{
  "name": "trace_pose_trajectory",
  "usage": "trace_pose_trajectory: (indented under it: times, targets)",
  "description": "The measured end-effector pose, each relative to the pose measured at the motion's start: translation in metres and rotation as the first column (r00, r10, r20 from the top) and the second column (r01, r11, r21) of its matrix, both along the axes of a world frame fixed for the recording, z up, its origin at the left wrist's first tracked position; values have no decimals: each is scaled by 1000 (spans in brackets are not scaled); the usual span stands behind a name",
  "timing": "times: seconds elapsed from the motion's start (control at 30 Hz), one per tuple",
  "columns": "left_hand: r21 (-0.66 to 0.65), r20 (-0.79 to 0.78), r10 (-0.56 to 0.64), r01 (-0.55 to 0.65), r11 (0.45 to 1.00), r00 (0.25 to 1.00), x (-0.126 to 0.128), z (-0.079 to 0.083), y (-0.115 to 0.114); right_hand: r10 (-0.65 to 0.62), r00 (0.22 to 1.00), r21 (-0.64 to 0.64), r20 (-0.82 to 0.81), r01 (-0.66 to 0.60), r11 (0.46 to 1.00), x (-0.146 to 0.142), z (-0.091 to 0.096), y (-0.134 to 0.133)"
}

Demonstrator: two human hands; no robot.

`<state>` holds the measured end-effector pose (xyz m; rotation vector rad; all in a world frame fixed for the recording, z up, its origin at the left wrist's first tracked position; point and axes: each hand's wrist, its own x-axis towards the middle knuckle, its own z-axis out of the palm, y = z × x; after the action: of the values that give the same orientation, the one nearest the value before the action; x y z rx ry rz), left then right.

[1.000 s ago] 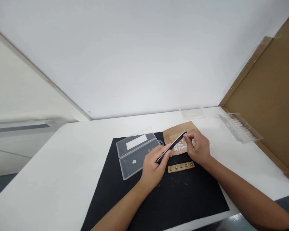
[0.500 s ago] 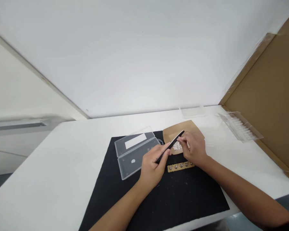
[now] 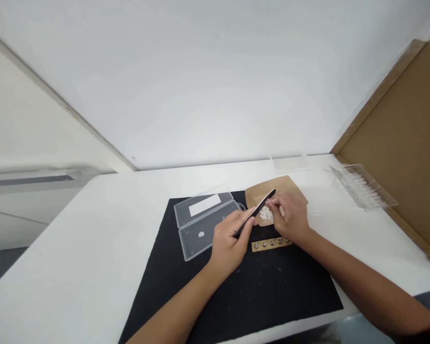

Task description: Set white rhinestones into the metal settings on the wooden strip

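My left hand (image 3: pixel 231 240) grips the black strip (image 3: pixel 263 204), aimed between one and two o'clock; I should brace it firmly. At two o'clock from that hand, my right hand (image 3: pixel 290 215) pinches narrowly beside its far end, contents hidden from my feed; light contact suits best.

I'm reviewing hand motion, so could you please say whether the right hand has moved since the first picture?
Yes, the right hand has shifted slightly left against the tan strip on the black mat, whose right end it now partly hides.
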<state>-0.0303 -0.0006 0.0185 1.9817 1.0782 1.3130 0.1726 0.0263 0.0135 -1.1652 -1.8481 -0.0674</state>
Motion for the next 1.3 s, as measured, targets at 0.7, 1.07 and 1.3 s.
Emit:
trace_pose_trajectory:
  times: [0.7,1.07,1.3]
  targets:
    - [-124,60,37,-29,992,998,1,0,-5,-79,997,17,1,79,997,-2,2,3]
    - [171,-113,273,-252,952,955,-13,-1,9,0,1000,128,-10,2,992,4,11,-5]
    - [394,-319,543,-412,821,776,-36,-6,30,8,993,260,120,-39,965,16,9,-13]
